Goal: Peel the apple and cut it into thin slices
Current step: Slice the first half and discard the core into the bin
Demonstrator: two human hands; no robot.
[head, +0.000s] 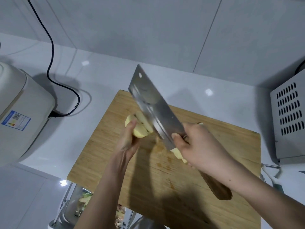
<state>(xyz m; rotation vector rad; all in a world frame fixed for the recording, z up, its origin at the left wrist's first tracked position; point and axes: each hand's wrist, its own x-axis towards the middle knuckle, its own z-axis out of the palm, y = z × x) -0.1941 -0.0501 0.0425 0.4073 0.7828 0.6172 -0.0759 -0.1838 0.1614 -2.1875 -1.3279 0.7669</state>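
Note:
A peeled, pale yellow apple point(139, 124) rests on the wooden cutting board point(231, 146), with cut slices leaning at its right side. My left hand point(127, 142) grips the apple from the near side. My right hand point(199, 146) holds a broad steel cleaver point(153, 103) at the base of its blade, the brown handle point(217, 187) trailing under my wrist. The blade is tilted and lies against the right side of the apple. More pale apple pieces point(179, 155) lie on the board, partly hidden under my right hand.
A cream appliance point(19, 113) with a black cord point(51, 55) stands on the white counter at the left. At the right edge is a grey vented metal box point(288, 116), with a peeler point(274, 172) in front of it. Peels point(84, 200) lie in a bin below the counter's front edge.

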